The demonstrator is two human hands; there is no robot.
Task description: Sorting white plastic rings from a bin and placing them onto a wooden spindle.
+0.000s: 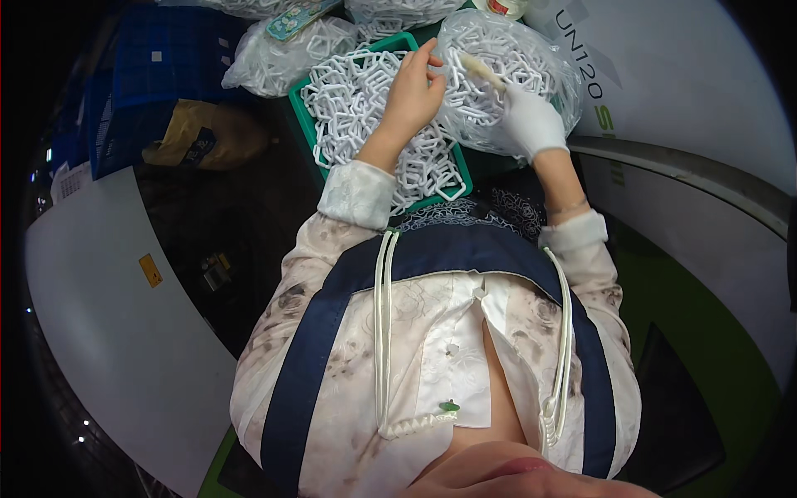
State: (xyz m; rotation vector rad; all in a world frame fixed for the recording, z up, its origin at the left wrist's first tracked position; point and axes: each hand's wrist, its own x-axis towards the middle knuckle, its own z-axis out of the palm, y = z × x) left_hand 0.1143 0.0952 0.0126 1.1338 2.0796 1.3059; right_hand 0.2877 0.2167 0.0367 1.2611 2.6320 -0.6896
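My left hand point(415, 93), bare, is over a green crate point(304, 124) filled with white plastic chain-link pieces point(353, 104). Its fingers are apart and slightly bent, near the edge of a clear plastic bag point(567, 91). More white links point(519, 54) fill that bag. On my right hand point(535, 124) is a white glove; it is closed at the bag's right part. A pale yellowish, elongated thing point(480, 70) juts from its fingers over the links. Its kind cannot be made out. The glove hides its near end.
Further clear bags of white links point(290, 56) lie behind the crate, one with a patterned packet point(300, 18) on it. Blue crates point(166, 58) and a brown sack point(207, 137) stand left. White machine panels point(108, 315) flank me. A curved rail point(689, 170) runs on the right.
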